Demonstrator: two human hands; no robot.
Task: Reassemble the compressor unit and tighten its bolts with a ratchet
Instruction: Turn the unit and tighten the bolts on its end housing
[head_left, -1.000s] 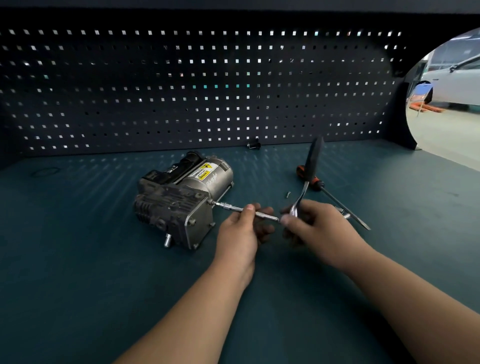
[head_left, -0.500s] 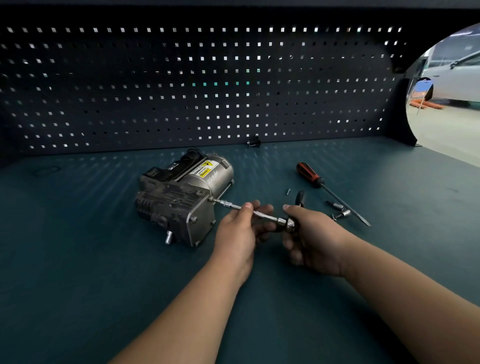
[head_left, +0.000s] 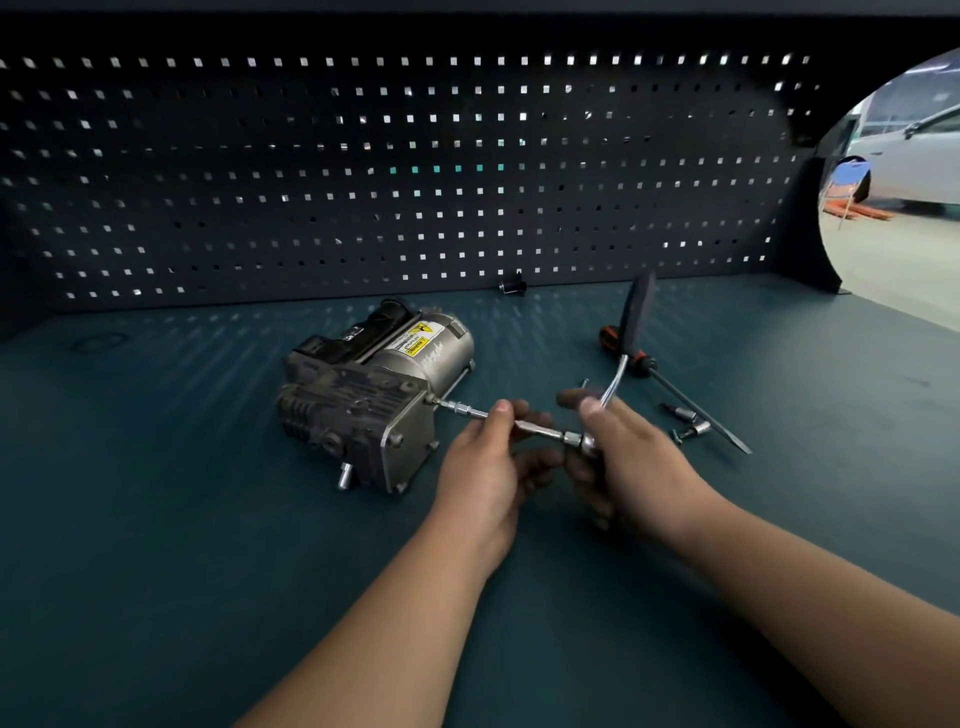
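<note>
**Q:** What is the state of each hand?
**A:** The left hand (head_left: 485, 467) pinches the slim chrome extension bar (head_left: 540, 430) near its middle, thumb on top. The right hand (head_left: 636, 467) is slightly blurred. Its fingers are curled round the lower shaft of the chrome ratchet with the black grip (head_left: 615, 371), close to the ratchet head.

**Q:** How is the tool aligned?
**A:** The bar runs from the ratchet head, just left of the right hand, leftward through the left hand. Its far tip meets the compressor's end plate. The ratchet handle rises up and away from the right hand.

**Q:** Where is the workpiece?
**A:** The grey metal compressor unit with the yellow warning label (head_left: 374, 395) lies on the dark teal bench mat (head_left: 182, 519), just beyond and to the left of the left hand.

**Q:** What else is on the bench?
**A:** An orange-and-black-handled flat screwdriver (head_left: 680, 400) lies beyond the right hand, to its right. Two small chrome sockets (head_left: 693, 430) lie just beside its shaft. Farther back, a small black clip (head_left: 514, 286) sits at the foot of the black perforated back panel (head_left: 363, 182).
</note>
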